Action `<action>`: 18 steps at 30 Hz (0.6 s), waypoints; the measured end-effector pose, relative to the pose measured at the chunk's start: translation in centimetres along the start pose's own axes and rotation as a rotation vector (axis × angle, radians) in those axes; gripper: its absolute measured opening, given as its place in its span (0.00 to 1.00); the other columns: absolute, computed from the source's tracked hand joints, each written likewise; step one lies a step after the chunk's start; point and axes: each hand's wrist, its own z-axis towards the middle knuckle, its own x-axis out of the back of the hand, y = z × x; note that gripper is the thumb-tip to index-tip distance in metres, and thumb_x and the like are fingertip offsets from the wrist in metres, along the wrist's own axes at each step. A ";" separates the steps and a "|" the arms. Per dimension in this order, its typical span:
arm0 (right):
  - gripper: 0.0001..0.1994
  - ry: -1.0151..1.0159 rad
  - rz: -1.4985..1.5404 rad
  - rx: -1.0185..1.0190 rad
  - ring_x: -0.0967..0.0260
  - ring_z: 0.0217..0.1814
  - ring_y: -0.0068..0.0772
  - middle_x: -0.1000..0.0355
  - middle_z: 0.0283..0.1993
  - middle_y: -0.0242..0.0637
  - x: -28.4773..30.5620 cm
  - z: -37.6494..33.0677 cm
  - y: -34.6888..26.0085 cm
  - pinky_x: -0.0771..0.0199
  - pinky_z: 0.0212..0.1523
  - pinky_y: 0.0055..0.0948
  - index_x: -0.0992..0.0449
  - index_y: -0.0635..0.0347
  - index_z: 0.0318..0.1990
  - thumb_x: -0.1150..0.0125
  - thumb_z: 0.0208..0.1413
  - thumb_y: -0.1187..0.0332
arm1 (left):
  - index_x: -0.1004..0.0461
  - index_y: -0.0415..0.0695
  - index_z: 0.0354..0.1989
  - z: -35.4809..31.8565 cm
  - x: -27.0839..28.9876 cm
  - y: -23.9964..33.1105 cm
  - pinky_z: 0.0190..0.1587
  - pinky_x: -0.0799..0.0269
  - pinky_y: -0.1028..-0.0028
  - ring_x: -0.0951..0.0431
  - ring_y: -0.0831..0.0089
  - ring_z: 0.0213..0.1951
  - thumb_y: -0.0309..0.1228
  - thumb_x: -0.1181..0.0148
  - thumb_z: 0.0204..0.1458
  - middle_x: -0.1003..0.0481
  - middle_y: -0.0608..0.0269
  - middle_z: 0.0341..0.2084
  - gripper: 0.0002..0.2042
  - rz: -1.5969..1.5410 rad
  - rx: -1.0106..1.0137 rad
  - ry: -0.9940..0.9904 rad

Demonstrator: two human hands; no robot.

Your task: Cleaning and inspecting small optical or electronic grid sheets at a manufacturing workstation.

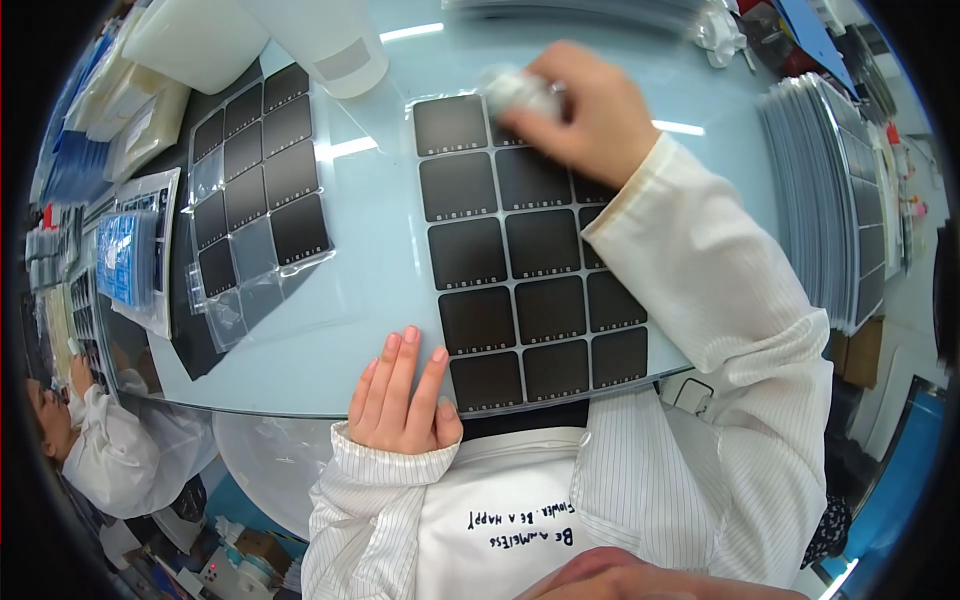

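Before me on the glass-topped table [340, 270] lies a sheet of dark rectangular panels [543, 243] set in rows, each with small pale marks along one edge. My right hand [590, 110] is closed round a crumpled white wiping cloth [522, 92], blurred by motion, over the sheet's far edge. The right sleeve covers part of the sheet's right column. My left hand [400, 393] rests with fingers stretched out at the near left edge of the sheet, holding nothing.
On the left lies another clear sheet [262, 180] with dark panels and some see-through pockets. A translucent white container [335, 50] stands at the back. Stacked sheets [825, 200] rise at the right. Blue packets [126, 258] lie far left, near a co-worker in white [115, 440].
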 end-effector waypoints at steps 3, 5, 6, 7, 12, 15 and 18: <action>0.15 0.295 -0.248 -0.197 0.34 0.26 0.27 0.32 0.28 0.34 2.3 -1.4 5.6 0.33 0.28 0.25 0.26 0.63 0.33 0.32 0.47 0.59 | 0.23 0.43 0.47 0.4 -0.1 0.1 0.54 0.32 0.64 0.24 0.57 0.50 0.34 0.58 0.52 0.24 0.49 0.47 0.20 0.001 -0.005 0.001; 0.16 0.273 -0.302 -0.252 0.36 0.24 0.25 0.32 0.26 0.33 3.0 -1.9 5.6 0.35 0.26 0.24 0.26 0.64 0.32 0.32 0.47 0.58 | 0.23 0.43 0.47 0.2 -0.1 0.1 0.54 0.32 0.64 0.24 0.58 0.50 0.34 0.58 0.51 0.24 0.49 0.47 0.20 0.000 0.008 0.003; 0.17 0.266 -0.292 -0.285 0.38 0.24 0.25 0.33 0.26 0.33 3.0 -2.0 4.8 0.36 0.26 0.24 0.27 0.64 0.31 0.32 0.47 0.58 | 0.23 0.44 0.47 0.2 0.0 0.1 0.54 0.32 0.65 0.24 0.59 0.50 0.34 0.59 0.51 0.24 0.49 0.47 0.20 -0.005 0.003 0.010; 0.16 0.268 -0.242 -0.288 0.37 0.24 0.29 0.33 0.26 0.36 2.5 -1.7 4.3 0.36 0.26 0.27 0.28 0.64 0.30 0.33 0.47 0.58 | 0.22 0.44 0.46 0.1 0.0 0.1 0.53 0.32 0.65 0.24 0.59 0.50 0.34 0.59 0.51 0.24 0.49 0.47 0.20 -0.008 -0.002 0.016; 0.16 0.244 -0.194 -0.115 0.33 0.28 0.42 0.33 0.29 0.40 -2.6 1.7 0.3 0.33 0.30 0.34 0.28 0.64 0.30 0.34 0.46 0.59 | 0.22 0.44 0.46 0.2 -0.9 -0.3 0.52 0.31 0.66 0.24 0.59 0.50 0.33 0.59 0.49 0.24 0.49 0.47 0.21 -0.034 -0.018 0.062; 0.15 0.171 -0.113 -0.095 0.30 0.31 0.46 0.31 0.33 0.41 -5.7 4.1 -3.5 0.30 0.32 0.37 0.28 0.62 0.34 0.36 0.46 0.60 | 0.22 0.44 0.46 0.2 -0.4 -0.2 0.52 0.31 0.66 0.23 0.60 0.50 0.33 0.58 0.49 0.24 0.50 0.47 0.20 -0.030 -0.003 0.067; 0.15 0.106 -0.133 -0.062 0.29 0.32 0.45 0.30 0.33 0.40 -5.9 4.4 -4.7 0.29 0.33 0.37 0.28 0.62 0.34 0.35 0.46 0.59 | 0.22 0.44 0.46 0.5 -0.2 -0.1 0.51 0.30 0.66 0.24 0.60 0.50 0.33 0.57 0.48 0.24 0.50 0.46 0.20 -0.051 -0.003 0.071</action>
